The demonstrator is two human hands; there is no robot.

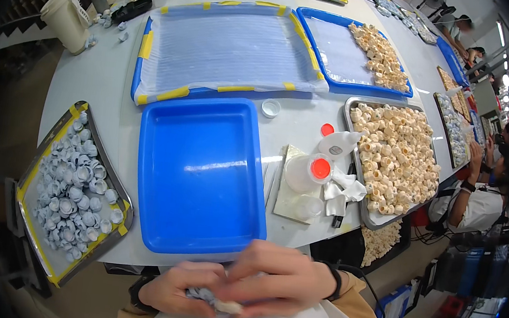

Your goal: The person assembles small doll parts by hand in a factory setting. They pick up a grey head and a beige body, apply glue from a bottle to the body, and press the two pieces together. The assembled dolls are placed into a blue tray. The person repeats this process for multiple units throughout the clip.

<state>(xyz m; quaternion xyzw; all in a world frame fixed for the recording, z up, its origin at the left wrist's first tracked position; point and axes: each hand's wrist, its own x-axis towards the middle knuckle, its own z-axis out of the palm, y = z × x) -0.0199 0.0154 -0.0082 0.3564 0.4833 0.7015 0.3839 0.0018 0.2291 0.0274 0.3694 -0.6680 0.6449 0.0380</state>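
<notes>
My left hand [182,288] and my right hand [276,279] meet close to my body, below the table's near edge. Together they grip a small grey-blue piece [198,294] with a cream piece [228,307] pressed against it. Which fingers hold which part is hard to tell. Just above my hands lies an empty blue tray [200,175]. A metal tray [110,178] of several grey-blue cup-shaped pieces sits to my left. Another metal tray [351,138] heaped with cream pieces sits to my right.
A large blue tray [229,44] covered with clear film and yellow tape lies beyond the empty one. Plastic bottles with red caps [312,168] and white cloth sit between the trays. Another blue tray [340,53] holds cream pieces. A beige jug [65,15] stands far left. A person [480,195] sits at right.
</notes>
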